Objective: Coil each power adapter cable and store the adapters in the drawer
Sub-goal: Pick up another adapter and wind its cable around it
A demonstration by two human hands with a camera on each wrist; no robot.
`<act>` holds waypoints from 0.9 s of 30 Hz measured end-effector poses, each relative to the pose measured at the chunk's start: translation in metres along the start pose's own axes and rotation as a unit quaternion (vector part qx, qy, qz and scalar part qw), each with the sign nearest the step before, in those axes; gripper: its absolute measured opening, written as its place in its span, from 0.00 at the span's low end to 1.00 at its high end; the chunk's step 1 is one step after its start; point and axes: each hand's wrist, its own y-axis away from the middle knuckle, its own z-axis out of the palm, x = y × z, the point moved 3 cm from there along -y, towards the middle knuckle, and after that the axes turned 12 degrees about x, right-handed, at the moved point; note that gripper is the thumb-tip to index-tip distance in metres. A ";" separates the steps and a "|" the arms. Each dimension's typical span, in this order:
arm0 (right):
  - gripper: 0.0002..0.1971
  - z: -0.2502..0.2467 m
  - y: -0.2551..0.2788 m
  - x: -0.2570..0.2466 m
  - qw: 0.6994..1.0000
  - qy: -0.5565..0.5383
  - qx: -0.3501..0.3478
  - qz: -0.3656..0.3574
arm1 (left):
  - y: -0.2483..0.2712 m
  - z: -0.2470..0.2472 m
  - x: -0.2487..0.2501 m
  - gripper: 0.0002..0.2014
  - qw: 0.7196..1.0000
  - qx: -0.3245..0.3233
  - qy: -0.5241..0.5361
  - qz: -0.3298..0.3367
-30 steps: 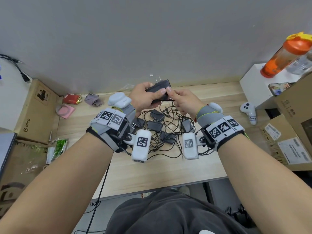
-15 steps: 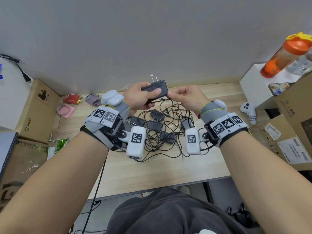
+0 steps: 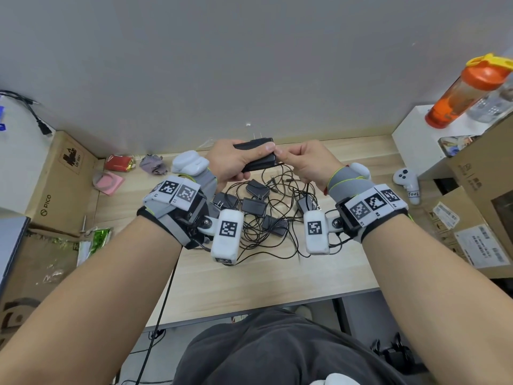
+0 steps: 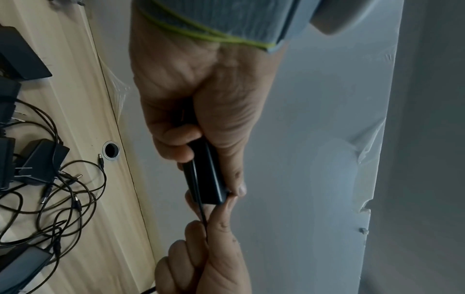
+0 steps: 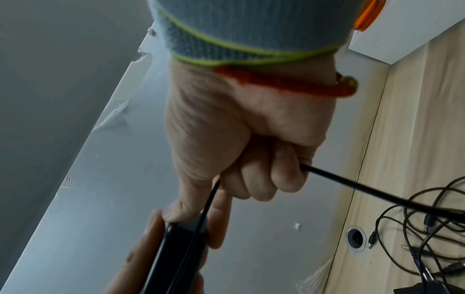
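My left hand (image 3: 233, 162) grips a black power adapter (image 3: 256, 159) above the far side of the desk, prongs pointing at the wall. The same adapter (image 4: 205, 179) shows edge-on in the left wrist view, with its thin cable (image 4: 203, 216) running along its side. My right hand (image 3: 302, 159) holds that cable (image 5: 352, 185) in curled fingers right at the adapter's end (image 5: 176, 248). The cable trails down into a tangle of several black adapters and cords (image 3: 263, 209) on the wooden desk (image 3: 263, 279). No drawer is in view.
A white controller (image 3: 406, 184) lies right of the tangle. Cardboard boxes (image 3: 477, 218) crowd the right edge, another box (image 3: 61, 176) the left. An orange bottle (image 3: 466, 90) stands on a white block at the back right. A cable hole (image 5: 356, 239) sits near the wall.
My right hand drew away to the right half a second ago and has come back against the adapter's end. Both hands sit slightly lower and nearer the wall than one second ago.
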 end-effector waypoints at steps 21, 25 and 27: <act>0.11 -0.019 -0.002 -0.029 0.993 0.101 0.026 -0.059 | 0.001 -0.005 -0.008 0.26 0.954 -0.035 -0.264 0.137; 0.11 -0.017 -0.009 -0.032 0.993 0.090 0.041 -0.071 | 0.008 -0.002 -0.005 0.28 0.960 -0.063 -0.231 0.142; 0.11 -0.017 -0.011 -0.031 0.993 0.083 0.050 -0.074 | 0.011 -0.001 -0.003 0.27 0.962 -0.075 -0.220 0.144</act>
